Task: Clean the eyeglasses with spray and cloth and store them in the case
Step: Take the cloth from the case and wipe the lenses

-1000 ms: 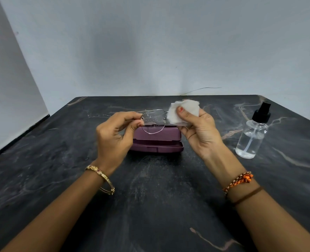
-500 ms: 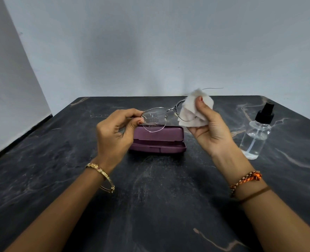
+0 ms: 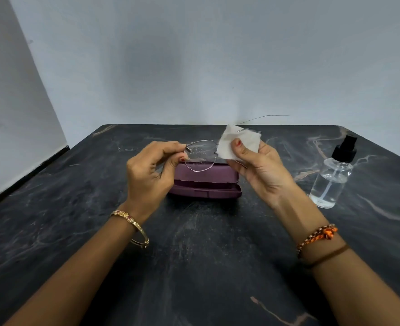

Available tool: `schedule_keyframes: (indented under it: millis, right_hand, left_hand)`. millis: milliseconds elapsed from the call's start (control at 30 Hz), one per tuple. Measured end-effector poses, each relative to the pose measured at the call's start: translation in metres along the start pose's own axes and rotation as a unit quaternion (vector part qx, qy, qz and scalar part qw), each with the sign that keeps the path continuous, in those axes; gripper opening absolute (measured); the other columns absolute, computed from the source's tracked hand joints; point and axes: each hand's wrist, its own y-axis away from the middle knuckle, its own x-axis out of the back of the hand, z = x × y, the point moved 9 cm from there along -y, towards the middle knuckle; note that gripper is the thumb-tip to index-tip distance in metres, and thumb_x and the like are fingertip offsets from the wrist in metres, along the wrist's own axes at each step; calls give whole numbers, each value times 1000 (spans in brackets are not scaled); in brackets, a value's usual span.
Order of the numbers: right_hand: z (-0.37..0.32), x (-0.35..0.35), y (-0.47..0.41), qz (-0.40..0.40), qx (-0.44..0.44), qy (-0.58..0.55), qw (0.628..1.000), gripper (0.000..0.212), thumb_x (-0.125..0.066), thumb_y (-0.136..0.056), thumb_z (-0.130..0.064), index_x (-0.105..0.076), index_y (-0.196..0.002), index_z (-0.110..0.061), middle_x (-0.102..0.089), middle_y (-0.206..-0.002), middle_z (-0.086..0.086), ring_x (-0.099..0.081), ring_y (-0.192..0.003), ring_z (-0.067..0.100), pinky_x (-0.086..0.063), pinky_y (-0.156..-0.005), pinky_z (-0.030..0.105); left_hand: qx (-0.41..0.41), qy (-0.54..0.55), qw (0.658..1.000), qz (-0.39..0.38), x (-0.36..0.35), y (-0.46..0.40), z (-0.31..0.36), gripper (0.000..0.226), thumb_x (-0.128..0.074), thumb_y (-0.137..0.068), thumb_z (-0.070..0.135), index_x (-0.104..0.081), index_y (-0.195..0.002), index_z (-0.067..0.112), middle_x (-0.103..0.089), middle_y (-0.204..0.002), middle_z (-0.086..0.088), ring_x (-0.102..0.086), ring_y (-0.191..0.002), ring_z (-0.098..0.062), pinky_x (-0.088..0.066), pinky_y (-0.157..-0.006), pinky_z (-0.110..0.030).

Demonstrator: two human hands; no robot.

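Head view. We see the glasses (image 3: 200,155) held in the air above the case (image 3: 206,181), which sits on the table (image 3: 194,267) with its lid closed. The left hand (image 3: 150,177) pinches the frame at its left end, thumb and forefinger curled round the hinge. The right hand (image 3: 262,170) grips the cloth (image 3: 237,142), thumb pressing it over the right lens; the lens itself is hidden behind the cloth, so we cannot tell how much of it has been wiped. The left lens is bare and appears to carry droplets.

The frame's long axis runs left to right between the two hands, and the bare lens lies just to the left of the cloth, nearer the left hand's fingers than the right's. We judge the step in hand to be wiping, and that the cloth must travel leftward along this axis to reach the wet lens.

The spray (image 3: 334,176) stands upright to the right, well apart from the hands.
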Motion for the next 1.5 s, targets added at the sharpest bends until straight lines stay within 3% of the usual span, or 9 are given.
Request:
schedule_keyframes:
  millis: [100, 167, 400, 533, 633, 833, 1067, 1333, 1500]
  right_hand:
    - [-2, 6, 1, -8, -31, 150, 988, 27, -70, -51, -22, -68, -78, -18, -73, -66, -7, -65, -71, 8, -48, -62, 19]
    - [-3, 12, 1, 6, -37, 156, 987, 28, -71, -48, -21, -68, -76, -17, -73, -65, -6, -65, -69, 8, -46, -66, 20]
    - [-5, 12, 1, 32, -25, -4, 999, 23, -67, -58, -15, -64, -81, -13, -72, -65, -4, -68, -63, 7, -53, -57, 16]
    - [0, 8, 1, 51, -16, -135, 989, 7, -58, -80, -7, -59, -86, -10, -72, -66, 0, -69, -62, 11, -56, -55, 20]
    - [3, 7, 2, 61, -6, -173, 983, 5, -54, -85, -7, -58, -85, -10, -72, -64, 0, -69, -60, 11, -56, -55, 20]
    - [1, 11, 0, 57, 10, -62, 996, 8, -57, -82, -4, -60, -81, -12, -71, -59, -5, -67, -58, 6, -54, -55, 16]
    - [-16, 16, 2, 55, 45, 88, 994, 20, -74, -48, -18, -68, -67, -12, -73, -59, -2, -68, -58, 7, -53, -50, 16]
    - [4, 20, 2, 108, -12, -168, 980, 5, -59, -83, -15, -58, -84, -10, -72, -60, 0, -69, -57, 12, -56, -53, 21]
    - [8, 12, 2, 92, -7, -149, 985, 5, -58, -83, -6, -58, -85, -11, -71, -59, -2, -68, -56, 8, -55, -55, 17]
  left_hand:
    - [12, -2, 1000, 3, 3, -3, -4, 15, -64, -75, -1, -64, -90, -7, -61, -86, -8, -60, -80, -7, -49, -77, -9]
    - [25, 3, 1000, 2, 3, -4, -7, 16, -64, -76, 0, -64, -91, -6, -62, -85, -8, -60, -82, 3, -49, -76, -8]
    - [55, 33, 998, 21, 6, -4, -14, 17, -62, -76, -2, -62, -93, -7, -61, -88, -6, -60, -81, 14, -49, -75, -7]
    - [42, 20, 999, 3, 0, -1, -10, 16, -63, -75, -4, -63, -90, -9, -62, -86, -8, -59, -81, 15, -48, -74, -6]
    - [20, 12, 1000, -7, -3, 0, -3, 15, -63, -74, -4, -63, -89, -10, -61, -86, -9, -61, -81, 1, -49, -75, -6]
    - [-4, -11, 999, -38, -8, 2, 1, 15, -65, -73, -1, -64, -86, -9, -61, -85, -7, -61, -81, -13, -50, -77, -9]
    - [-16, -30, 998, -45, -5, -3, 1, 15, -65, -73, -5, -64, -87, -9, -60, -86, -7, -61, -80, -15, -49, -76, -8]
    - [-16, -9, 999, -46, -10, 0, 4, 17, -66, -75, 2, -64, -86, -10, -61, -83, -7, -62, -79, -15, -50, -74, -7]
    - [-23, 2, 998, -54, -14, 5, 6, 17, -66, -74, 4, -64, -86, -9, -61, -84, -7, -62, -77, -16, -51, -74, -11]
